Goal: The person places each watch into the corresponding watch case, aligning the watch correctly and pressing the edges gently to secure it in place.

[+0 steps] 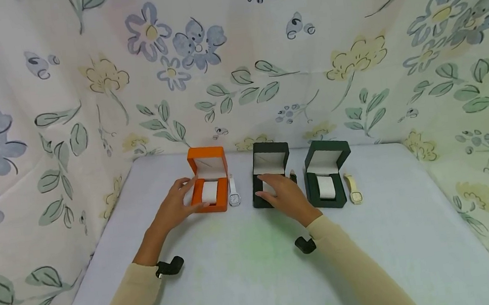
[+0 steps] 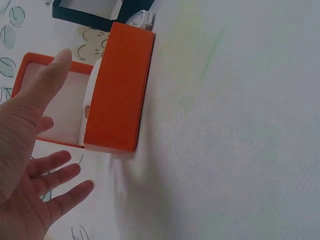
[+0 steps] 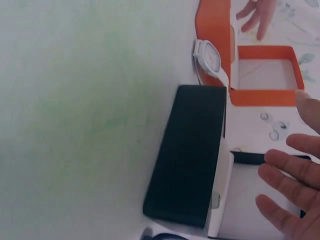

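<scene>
The orange box (image 1: 223,194) is standing just right of the left hand (image 1: 177,205), the black box (image 1: 271,146) beneath the right hand (image 1: 286,194); both are showing loosely extended, ungripping fingers.

Looks like a little curtained-off spot to me, with floral fabric (image 1: 241,38) hanging behind and along both sides of a white, cloth-topped desk (image 1: 239,277), though honestly whether it's somebody's home or some kind of studio I can't tell.
</scene>
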`<control>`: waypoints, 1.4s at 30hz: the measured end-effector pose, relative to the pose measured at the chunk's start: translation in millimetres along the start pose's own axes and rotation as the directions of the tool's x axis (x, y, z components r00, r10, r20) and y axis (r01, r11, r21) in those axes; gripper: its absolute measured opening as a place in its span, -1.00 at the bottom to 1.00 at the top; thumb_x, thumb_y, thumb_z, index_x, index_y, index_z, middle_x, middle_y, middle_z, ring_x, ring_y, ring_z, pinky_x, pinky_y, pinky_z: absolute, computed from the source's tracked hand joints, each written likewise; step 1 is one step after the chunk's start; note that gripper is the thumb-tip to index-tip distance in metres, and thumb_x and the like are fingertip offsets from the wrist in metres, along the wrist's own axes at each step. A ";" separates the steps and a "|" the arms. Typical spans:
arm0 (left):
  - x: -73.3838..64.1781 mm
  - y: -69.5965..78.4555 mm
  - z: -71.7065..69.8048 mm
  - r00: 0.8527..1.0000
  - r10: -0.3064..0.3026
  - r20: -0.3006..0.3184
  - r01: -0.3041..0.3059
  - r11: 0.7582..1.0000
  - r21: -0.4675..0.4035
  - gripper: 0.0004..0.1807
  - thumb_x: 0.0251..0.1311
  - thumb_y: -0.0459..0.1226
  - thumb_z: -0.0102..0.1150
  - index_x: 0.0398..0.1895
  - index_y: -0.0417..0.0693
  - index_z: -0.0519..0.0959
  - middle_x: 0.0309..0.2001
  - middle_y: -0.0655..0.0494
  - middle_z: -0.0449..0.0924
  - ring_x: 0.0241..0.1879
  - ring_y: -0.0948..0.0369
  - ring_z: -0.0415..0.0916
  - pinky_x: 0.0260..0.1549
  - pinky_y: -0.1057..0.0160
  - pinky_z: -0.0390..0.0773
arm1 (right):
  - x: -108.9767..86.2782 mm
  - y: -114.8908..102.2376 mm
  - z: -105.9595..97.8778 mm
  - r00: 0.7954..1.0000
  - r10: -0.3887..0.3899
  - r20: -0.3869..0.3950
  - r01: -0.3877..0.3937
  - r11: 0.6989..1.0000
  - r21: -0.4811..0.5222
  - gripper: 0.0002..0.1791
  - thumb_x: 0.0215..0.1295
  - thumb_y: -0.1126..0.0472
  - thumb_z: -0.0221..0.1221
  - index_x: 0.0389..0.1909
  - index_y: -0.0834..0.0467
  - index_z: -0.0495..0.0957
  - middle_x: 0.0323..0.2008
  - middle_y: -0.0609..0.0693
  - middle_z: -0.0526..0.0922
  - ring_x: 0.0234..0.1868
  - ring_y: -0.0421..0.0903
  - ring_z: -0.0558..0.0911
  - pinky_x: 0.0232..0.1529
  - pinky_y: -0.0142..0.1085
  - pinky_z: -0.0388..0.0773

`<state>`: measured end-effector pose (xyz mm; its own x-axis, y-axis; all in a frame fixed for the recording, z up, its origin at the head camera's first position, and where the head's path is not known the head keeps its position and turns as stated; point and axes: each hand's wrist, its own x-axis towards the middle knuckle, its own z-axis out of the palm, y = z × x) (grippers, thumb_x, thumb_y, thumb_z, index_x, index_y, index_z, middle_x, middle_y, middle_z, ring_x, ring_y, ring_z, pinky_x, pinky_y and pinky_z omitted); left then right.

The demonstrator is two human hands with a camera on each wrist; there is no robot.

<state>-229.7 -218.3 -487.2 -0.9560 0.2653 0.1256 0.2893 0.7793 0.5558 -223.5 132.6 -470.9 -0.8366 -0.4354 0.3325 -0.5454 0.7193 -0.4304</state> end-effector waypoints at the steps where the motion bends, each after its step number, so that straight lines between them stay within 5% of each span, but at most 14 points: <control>1: 0.1 -0.8 0.3 1.000 0.004 0.002 -0.004 1.000 -0.007 0.01 0.10 0.11 0.48 0.56 -0.02 0.25 0.41 -0.20 0.22 0.31 -0.15 0.29 0.24 -0.26 0.46 | 1.0 -1.2 1.8 1.000 -0.001 0.003 0.001 1.000 0.005 -0.43 0.43 -0.06 0.24 0.31 0.19 0.53 0.25 0.09 0.60 0.28 0.07 0.56 0.29 -0.03 0.52; 12: 5.1 -6.1 1.6 0.999 0.034 0.017 -0.034 0.999 -0.035 -0.08 0.07 0.05 0.52 0.50 0.03 0.37 0.31 -0.19 0.31 0.22 -0.12 0.34 0.20 -0.21 0.52 | 14.1 -9.3 17.5 0.999 -0.005 0.032 0.007 0.998 -0.062 -0.42 0.39 -0.04 0.29 0.33 0.15 0.52 0.26 0.05 0.60 0.28 0.02 0.56 0.31 -0.09 0.50; 20: 6.3 -10.2 -0.8 0.996 0.056 0.065 -0.046 0.988 -0.144 -0.12 0.11 -0.12 0.53 0.50 -0.07 0.35 0.29 -0.22 0.31 0.22 -0.16 0.38 0.11 -0.14 0.61 | 23.4 -18.5 25.7 0.998 0.002 0.069 0.004 0.997 -0.078 -0.36 0.41 -0.04 0.27 0.41 0.13 0.43 0.30 0.09 0.55 0.33 0.06 0.51 0.36 -0.08 0.45; 35: 14.0 -3.1 -1.2 0.991 0.080 0.107 -0.060 0.983 -0.175 -0.21 0.16 -0.19 0.49 0.46 -0.12 0.39 0.30 -0.20 0.31 0.23 -0.14 0.39 0.15 -0.17 0.57 | 36.0 -26.9 47.0 0.994 -0.073 0.077 0.089 0.971 -0.224 -0.49 0.32 -0.06 0.35 0.10 0.24 0.68 0.14 0.13 0.65 0.20 0.05 0.58 0.30 -0.15 0.52; 42: 20.3 -1.6 0.2 0.993 0.052 0.106 -0.040 0.993 -0.115 -0.24 0.16 -0.24 0.49 0.44 -0.09 0.43 0.28 -0.19 0.34 0.20 -0.11 0.39 0.14 -0.14 0.59 | 39.0 -30.4 58.6 0.993 -0.067 0.101 0.091 0.961 -0.263 -0.55 0.31 -0.06 0.36 -0.02 0.24 0.73 0.07 0.12 0.69 0.15 0.04 0.60 0.28 -0.16 0.53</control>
<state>-249.6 -214.1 -485.8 -0.9289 0.3643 0.0668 0.3196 0.6975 0.6414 -242.6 62.1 -494.0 -0.7992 -0.5350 0.2739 -0.5867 0.7933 -0.1627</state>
